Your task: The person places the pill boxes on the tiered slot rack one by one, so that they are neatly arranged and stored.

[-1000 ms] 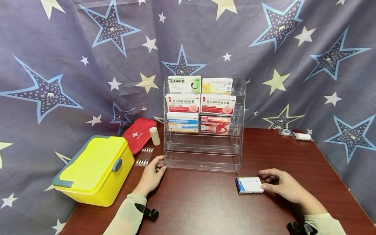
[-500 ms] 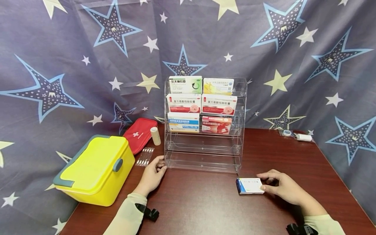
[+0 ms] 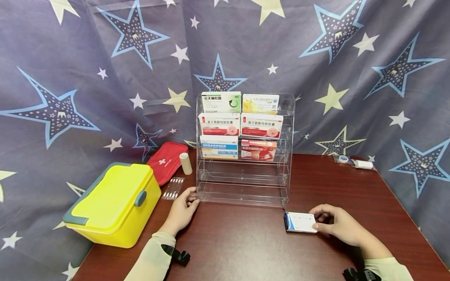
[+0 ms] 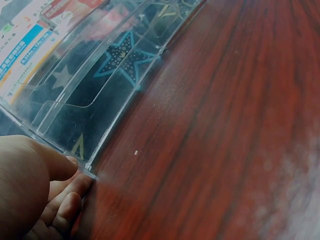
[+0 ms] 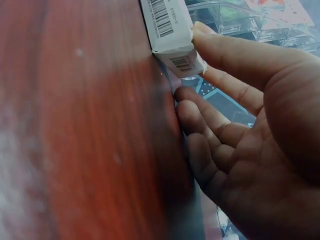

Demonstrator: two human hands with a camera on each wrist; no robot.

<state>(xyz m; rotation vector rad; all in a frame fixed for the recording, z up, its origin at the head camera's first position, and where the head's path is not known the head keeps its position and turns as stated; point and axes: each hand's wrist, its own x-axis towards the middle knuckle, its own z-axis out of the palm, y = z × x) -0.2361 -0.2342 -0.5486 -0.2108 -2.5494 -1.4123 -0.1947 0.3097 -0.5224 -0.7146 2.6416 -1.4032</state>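
Both arms were clothed in long sleeves of a pale cream, faintly greenish knit that ended at the wrists, leaving the left hand and the right hand bare. A small black plastic mount with a strap sat on the left sleeve near the forearm, and a matching black mount sat on the right sleeve. No rings or watch showed on the fingers or wrists.

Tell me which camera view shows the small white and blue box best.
The head view: the whole small white and blue box lies flat on the table, pinched at its right end by the right hand. The right wrist view shows only its barcoded end, close up. The left wrist view misses it.
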